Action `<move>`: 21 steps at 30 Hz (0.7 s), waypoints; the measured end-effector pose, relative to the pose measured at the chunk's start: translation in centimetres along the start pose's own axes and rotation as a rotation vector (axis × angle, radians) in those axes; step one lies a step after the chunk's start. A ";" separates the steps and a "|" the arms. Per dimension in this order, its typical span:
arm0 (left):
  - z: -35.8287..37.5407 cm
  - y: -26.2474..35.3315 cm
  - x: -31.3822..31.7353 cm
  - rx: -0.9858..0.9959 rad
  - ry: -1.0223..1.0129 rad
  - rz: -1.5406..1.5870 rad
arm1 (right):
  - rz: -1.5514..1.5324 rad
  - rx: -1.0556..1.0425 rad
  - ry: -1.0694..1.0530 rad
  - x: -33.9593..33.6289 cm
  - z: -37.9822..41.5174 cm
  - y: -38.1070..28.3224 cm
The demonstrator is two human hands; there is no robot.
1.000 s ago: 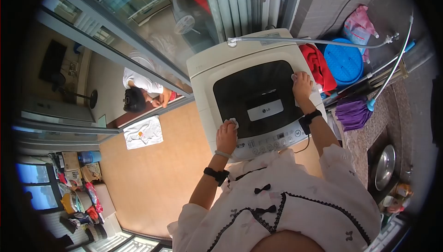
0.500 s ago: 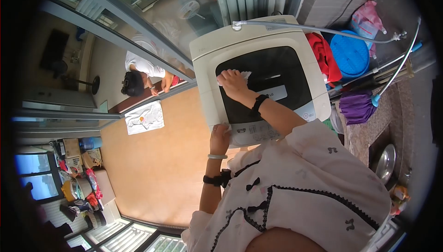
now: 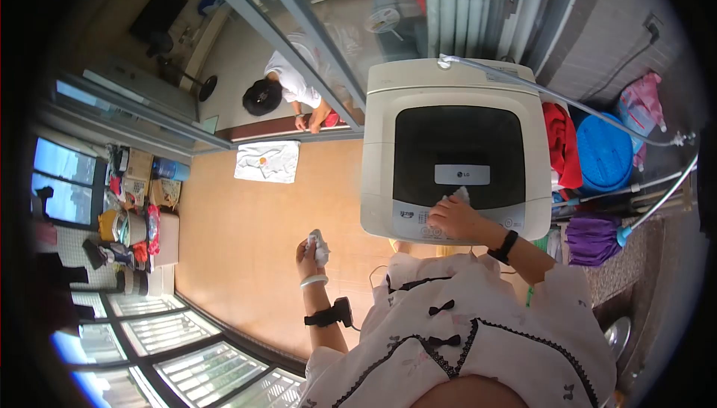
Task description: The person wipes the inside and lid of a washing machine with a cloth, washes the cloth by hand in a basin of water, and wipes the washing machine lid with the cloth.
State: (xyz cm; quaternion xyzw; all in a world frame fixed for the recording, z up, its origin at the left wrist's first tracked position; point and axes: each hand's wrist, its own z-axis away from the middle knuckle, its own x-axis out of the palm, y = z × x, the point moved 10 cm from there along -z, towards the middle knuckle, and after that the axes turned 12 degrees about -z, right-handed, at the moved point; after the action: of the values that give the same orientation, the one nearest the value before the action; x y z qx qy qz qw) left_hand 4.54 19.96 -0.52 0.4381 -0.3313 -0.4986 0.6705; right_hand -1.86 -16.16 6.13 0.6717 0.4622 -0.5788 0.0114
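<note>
My right hand [image 3: 452, 218] rests on the front control panel of the washing machine [image 3: 379, 146], fingers closed on a white tissue [image 3: 461, 195] that pokes out beyond the fingertips. Just ahead of it is the dark lid [image 3: 455, 135] with its silver LG label [image 3: 462, 175]. Off to the left, over the tan floor, my left hand [image 3: 305, 260] is wrapped around a crumpled white wad that looks like tissue [image 3: 320, 247].
A person [image 3: 287, 83] crouches at the sliding door, near a white cloth [image 3: 267, 162] on the floor. Right of the machine are a red cloth [image 3: 562, 145], a blue lid [image 3: 603, 152] and a purple mop head [image 3: 592, 240]. A grey hose [image 3: 567, 98] crosses the machine's back corner.
My right hand has moved with the tissue from the lid's far left down to the control panel. My left hand has left the machine's front corner and swung out left. The view has shifted.
</note>
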 end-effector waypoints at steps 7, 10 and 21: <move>5.2 -1.0 -0.2 -0.110 -0.027 0.112 | 0.073 0.374 0.362 -8.3 13.1 5.3; 6.5 0.2 -1.4 -0.072 -0.038 0.134 | 0.213 0.594 0.471 -10.9 19.8 8.8; 8.5 2.3 -7.7 0.046 -0.007 0.176 | 0.017 0.977 1.266 -15.0 37.8 12.7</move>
State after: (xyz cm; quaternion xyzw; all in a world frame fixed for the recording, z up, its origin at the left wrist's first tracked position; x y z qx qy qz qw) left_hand -4.27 25.43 4.92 0.4209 -0.3824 -0.4316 0.7002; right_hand -21.37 -53.34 -1.13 0.8051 0.0700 -0.2246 -0.5444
